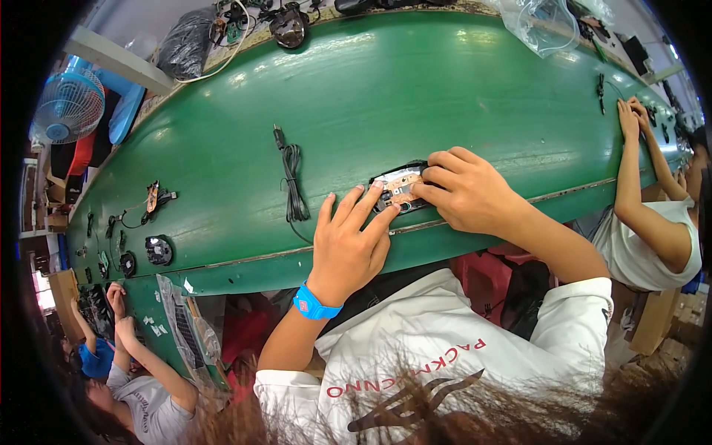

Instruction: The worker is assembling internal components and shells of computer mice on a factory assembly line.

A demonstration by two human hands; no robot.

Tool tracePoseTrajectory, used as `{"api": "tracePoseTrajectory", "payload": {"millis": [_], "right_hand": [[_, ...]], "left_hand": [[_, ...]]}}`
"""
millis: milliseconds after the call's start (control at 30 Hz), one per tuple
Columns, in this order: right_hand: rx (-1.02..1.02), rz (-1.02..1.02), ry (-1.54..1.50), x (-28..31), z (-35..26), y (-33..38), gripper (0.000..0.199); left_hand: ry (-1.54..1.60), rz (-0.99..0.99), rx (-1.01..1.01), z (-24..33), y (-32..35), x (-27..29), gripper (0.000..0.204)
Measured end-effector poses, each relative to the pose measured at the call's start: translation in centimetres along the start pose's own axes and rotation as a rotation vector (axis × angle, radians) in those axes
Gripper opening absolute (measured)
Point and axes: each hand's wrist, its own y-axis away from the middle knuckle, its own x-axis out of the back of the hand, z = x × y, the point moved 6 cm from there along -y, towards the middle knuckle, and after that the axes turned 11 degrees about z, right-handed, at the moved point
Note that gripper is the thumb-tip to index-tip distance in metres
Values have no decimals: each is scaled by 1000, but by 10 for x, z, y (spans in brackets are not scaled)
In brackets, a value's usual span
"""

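Note:
An opened computer mouse (401, 187), with a tan circuit board in its black shell, lies at the near side of the green conveyor belt. My left hand (347, 241) wears a blue wristband and steadies the mouse's left end, thumb and index finger on it. The other left fingers are stretched out on the belt side. Bent over the mouse's right end, my right hand (471, 189) grips it with thumb and fingers; its fingertips are partly hidden. A bundled black cable (292, 182) with a plug lies beside my left hand.
To the left are a mouse circuit board with cable (153, 199) and a black mouse shell (159, 250). Co-workers' hands (633, 115) work at the far right, others (119, 304) at lower left. A dark mouse (288, 28) and clear bag (545, 30) lie on the far ledge.

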Motion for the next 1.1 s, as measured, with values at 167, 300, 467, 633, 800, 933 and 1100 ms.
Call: {"api": "tracePoseTrajectory", "payload": {"millis": [167,300,467,633,800,933,1100], "right_hand": [[-42,-55,-47,5,-1,-5,25],[-157,-108,-215,-1,-14,1,25],[-273,-187,-255,-9,-10,-1,25],[-197,-276,-135,-7,-13,-5,22],[-54,-241,73,-8,-23,3,21],[-171,-244,-89,-1,-7,6,28],[-231,-230,-190,-1,-5,5,31]], "left_hand": [[9,6,-31,0,0,-3,33],[4,18,-45,1,-2,-3,32],[23,35,-44,-2,-2,-3,31],[33,26,-75,-2,-3,-7,30],[15,11,-113,-6,-1,-10,31],[-2,12,-122,-2,-2,-11,29],[-2,14,-125,1,-4,-12,29]]}}
